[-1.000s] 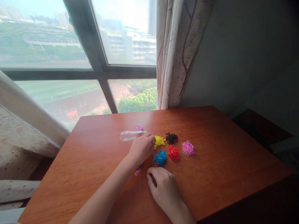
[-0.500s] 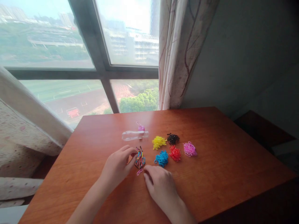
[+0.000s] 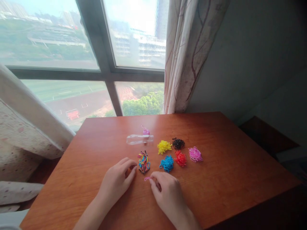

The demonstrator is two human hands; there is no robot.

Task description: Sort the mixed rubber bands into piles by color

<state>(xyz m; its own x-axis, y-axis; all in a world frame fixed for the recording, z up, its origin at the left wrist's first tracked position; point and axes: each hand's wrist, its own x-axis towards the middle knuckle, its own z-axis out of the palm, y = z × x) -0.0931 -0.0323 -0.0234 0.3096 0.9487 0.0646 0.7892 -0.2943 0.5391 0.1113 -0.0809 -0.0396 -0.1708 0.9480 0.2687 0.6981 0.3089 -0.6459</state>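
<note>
A pink rubber band point(image 3: 147, 179) lies between the thumb and forefinger of my right hand point(image 3: 166, 188), low over the wooden table. My left hand point(image 3: 117, 179) rests just left of a small mixed pile of coloured rubber bands point(image 3: 144, 163). Its fingers curl loosely, thumb and forefinger tips slightly apart, and nothing shows between them. Sorted heaps of bands sit to the right of the mixed pile: blue point(image 3: 167, 163), red point(image 3: 180, 158), yellow point(image 3: 164, 147), black point(image 3: 178, 143) and pink point(image 3: 195, 154).
Behind the mixed pile, a clear plastic container point(image 3: 137, 139) lies on its side, a small pink object point(image 3: 145, 131) beside it. The wooden table point(image 3: 216, 185) reaches back to a window point(image 3: 139, 92) with curtains point(image 3: 179, 64) on both sides.
My right hand has taken hold of the pink band that lay on the table below the mixed pile. My left hand has drawn back to the left, away from that pile.
</note>
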